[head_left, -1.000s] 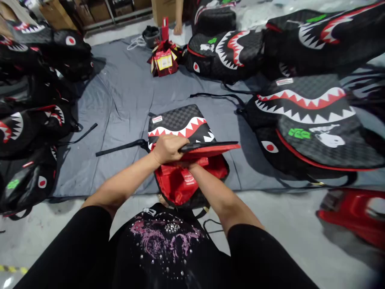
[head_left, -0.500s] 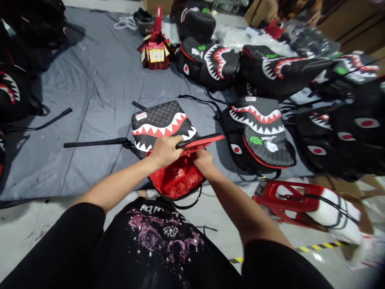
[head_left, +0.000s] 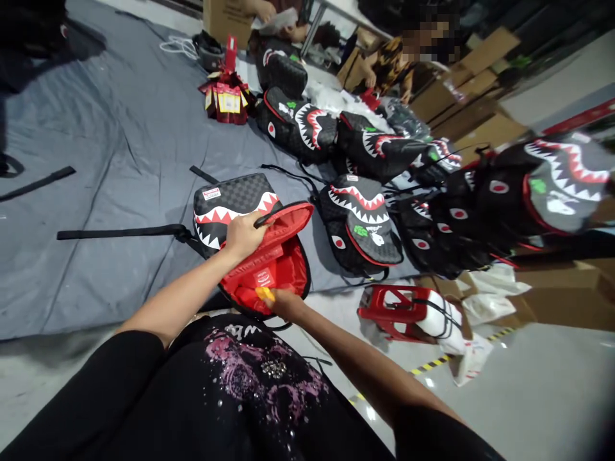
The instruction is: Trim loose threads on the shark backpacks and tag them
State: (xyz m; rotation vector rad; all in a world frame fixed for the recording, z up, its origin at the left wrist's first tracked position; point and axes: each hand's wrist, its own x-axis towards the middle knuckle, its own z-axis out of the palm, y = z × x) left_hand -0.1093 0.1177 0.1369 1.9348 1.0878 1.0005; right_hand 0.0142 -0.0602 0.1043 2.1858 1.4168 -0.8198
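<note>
A black checkered backpack (head_left: 239,192) with a shark-mouth print lies before me, its top flap folded back and its red lining (head_left: 292,262) showing. My left hand (head_left: 243,237) is closed around the edge of that flap and holds it up. At the bag's mouth, over the lining, my right hand (head_left: 287,304) pinches a small yellow-orange piece (head_left: 264,294). Its exact kind is unclear. A loose black strap (head_left: 120,233) stretches out to the left of the bag.
Another shark-print backpack (head_left: 358,211) lies just right, with several more beyond it. Red tags (head_left: 228,101) stand bundled at the back. A red stool (head_left: 391,310) is on the floor at right. A co-worker in a patterned top (head_left: 391,70) is behind the bags, near cardboard boxes (head_left: 480,102).
My right hand has moved down from beneath the flap to the bag's near side, and the yellow-orange piece now shows in it. The opening is wider. The view has turned right.
</note>
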